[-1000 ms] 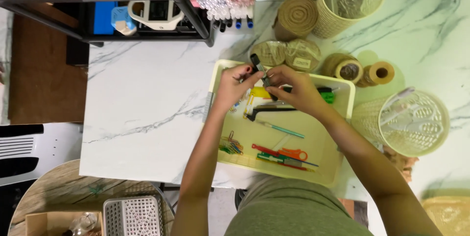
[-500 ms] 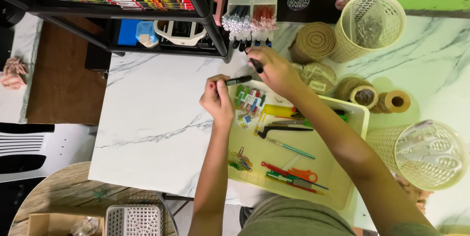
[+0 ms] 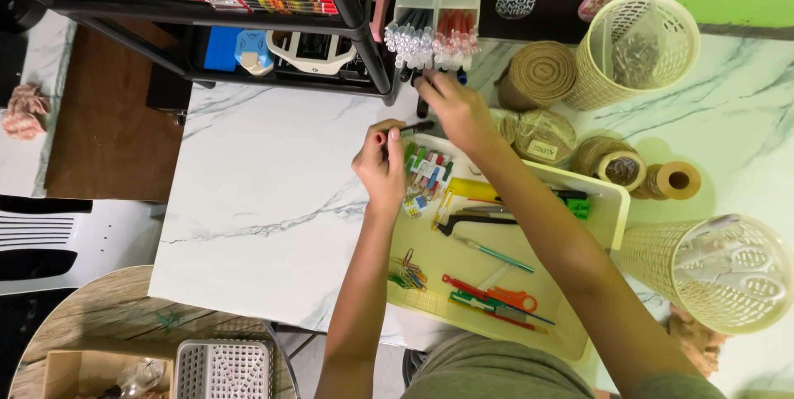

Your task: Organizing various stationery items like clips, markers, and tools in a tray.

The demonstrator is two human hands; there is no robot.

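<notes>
My left hand [image 3: 382, 166] pinches a thin dark pen [image 3: 416, 127] by its end, just over the far left corner of the pale yellow tray [image 3: 609, 200]. My right hand [image 3: 454, 107] reaches past the tray toward the clear pen holder [image 3: 436, 14], its fingers on a dark pen [image 3: 423, 105] under the white-capped and red-capped pens there. The tray holds small coloured clips [image 3: 425, 177], coloured paper clips [image 3: 406, 272], a teal pen [image 3: 494, 253], red scissors [image 3: 495, 292] and a green piece [image 3: 578, 205].
A black metal shelf [image 3: 347, 14] with boxes and a white device stands at the table's far left. Rolls of jute ribbon and twine [image 3: 542, 72] sit beyond the tray, between two cream mesh baskets [image 3: 641, 47] [image 3: 718, 271]. A white chair [image 3: 58, 238] and a grey crate [image 3: 225, 368] are on the left.
Both hands rose from above the tray's middle toward the far edge. My right hand moved on to the pen holder while my left hand stayed at the tray's corner with a pen.
</notes>
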